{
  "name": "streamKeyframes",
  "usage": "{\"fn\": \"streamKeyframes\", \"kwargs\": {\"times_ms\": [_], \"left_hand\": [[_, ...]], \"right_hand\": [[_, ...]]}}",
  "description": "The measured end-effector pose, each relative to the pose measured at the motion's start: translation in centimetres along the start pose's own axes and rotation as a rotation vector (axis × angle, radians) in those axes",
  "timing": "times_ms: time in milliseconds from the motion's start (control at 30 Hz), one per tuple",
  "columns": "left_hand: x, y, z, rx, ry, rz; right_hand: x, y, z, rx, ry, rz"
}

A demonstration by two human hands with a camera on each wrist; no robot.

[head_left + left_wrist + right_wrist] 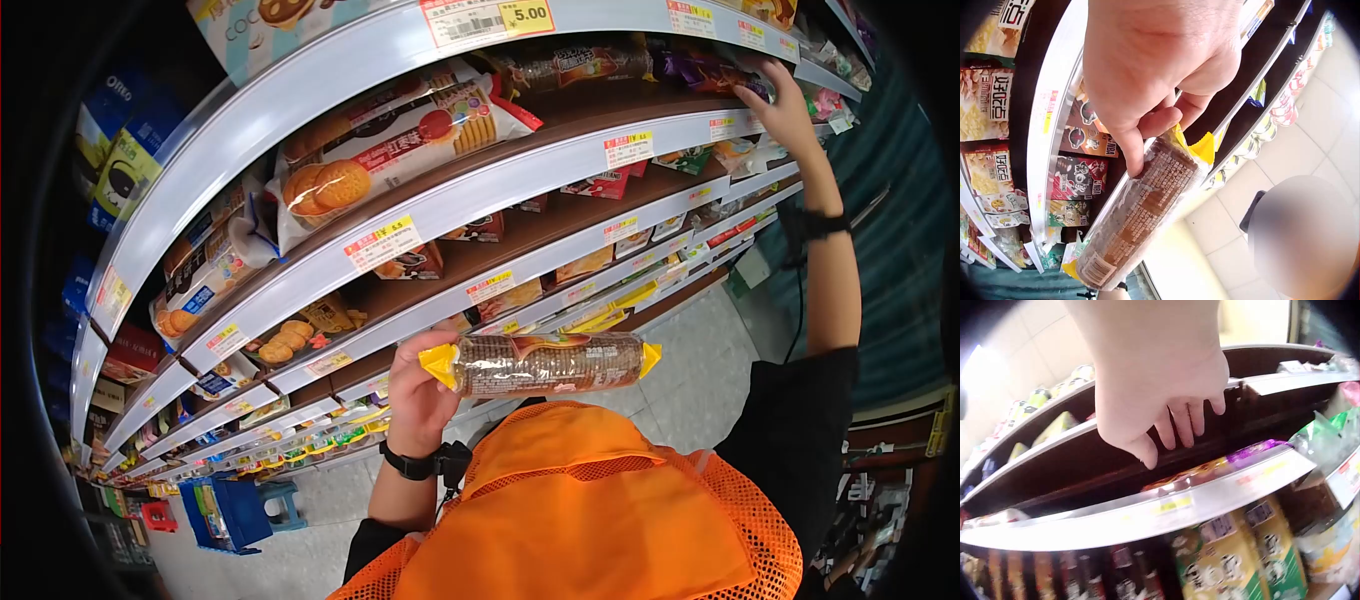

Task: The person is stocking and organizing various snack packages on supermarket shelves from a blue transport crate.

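Observation:
My left hand (418, 392) grips one end of a see-through roll pack of brown biscuits (550, 364) with yellow crimped ends. In the left wrist view, thumb and fingers pinch the roll's (1141, 212) upper end, its printed side and barcode showing. On the shelf at upper right, my right hand (788, 112) reaches in beside a purple pack (708, 72). The right wrist view shows that hand (1163, 387) with its fingers pointing down and apart, nothing between them, above the purple and orange pack (1225, 465) behind the shelf edge.
The shelf's front lip (560, 150) carries price tags. A white bag of red date biscuits (400, 150) and a dark roll pack (575, 65) lie on the same shelf. A blue crate (225, 515) stands on the floor at lower left. A shelf overhang (330, 60) runs above.

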State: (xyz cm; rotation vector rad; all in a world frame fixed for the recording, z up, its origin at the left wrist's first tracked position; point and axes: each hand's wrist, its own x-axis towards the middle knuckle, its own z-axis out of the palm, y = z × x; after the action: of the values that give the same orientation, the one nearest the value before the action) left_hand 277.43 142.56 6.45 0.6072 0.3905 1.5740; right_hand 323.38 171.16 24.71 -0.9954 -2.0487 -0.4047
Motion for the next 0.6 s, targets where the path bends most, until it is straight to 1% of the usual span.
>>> {"fn": "streamKeyframes", "kwargs": {"times_ms": [33, 100, 133, 167, 200, 233, 267, 300, 367, 400, 433, 500, 533, 567, 600], "left_hand": [[0.4, -0.1, 0.3, -0.007, 0.004, -0.007], [1.5, -0.4, 0.9, -0.019, -0.109, -0.012], [1.9, -0.8, 1.7, -0.031, -0.106, -0.026], [2.5, -1.1, 2.3, -0.036, -0.112, -0.039], [3.1, -1.4, 2.9, -0.035, -0.161, -0.054], [3.7, -1.5, 3.7, -0.03, -0.215, -0.07], [4.0, -1.8, 5.6, 0.007, -0.197, -0.053], [4.5, -1.9, 5.8, 0.014, -0.217, -0.067], [5.2, -2.2, 6.0, 0.099, -0.452, 0.035], [5.3, -2.0, 6.2, 0.202, -0.472, 0.065], [5.4, -2.0, 6.8, 0.203, -0.484, 0.063], [5.5, -2.0, 8.5, 0.288, -0.524, 0.178], [6.2, -2.1, 7.8, 0.35, -0.599, 0.216], [6.2, -2.0, 8.5, 0.347, -0.609, 0.221], [5.9, -1.9, 9.7, 0.339, -0.512, 0.226]], "right_hand": [[-0.9, -2.9, -0.3, 0.111, -0.005, -0.088], [-3.0, -9.7, -1.0, 0.317, -0.297, -0.083], [-3.8, -13.4, -1.5, 0.465, -0.442, -0.037], [-4.5, -16.2, -1.8, 0.546, -0.527, -0.139], [-5.5, -17.8, -1.6, 0.601, -0.594, -0.228], [-6.4, -19.3, -1.5, 0.622, -0.67, -0.267], [-6.9, -20.7, -1.4, 0.609, -0.678, -0.313], [-7.3, -21.6, -1.6, 0.598, -0.66, -0.298], [-7.4, -22.6, -2.1, 0.639, -0.879, -0.127], [-6.9, -22.5, -2.7, 0.643, -0.987, -0.106], [-7.1, -22.3, -2.7, 0.637, -0.977, -0.102], [-7.6, -21.9, -2.5, 0.578, -0.692, -0.23], [-7.5, -21.8, -2.7, 0.568, -0.686, -0.228], [-7.3, -21.9, -2.9, 0.419, -0.563, -0.287], [-7.1, -21.9, -3.1, 0.271, -0.439, -0.346]]}}
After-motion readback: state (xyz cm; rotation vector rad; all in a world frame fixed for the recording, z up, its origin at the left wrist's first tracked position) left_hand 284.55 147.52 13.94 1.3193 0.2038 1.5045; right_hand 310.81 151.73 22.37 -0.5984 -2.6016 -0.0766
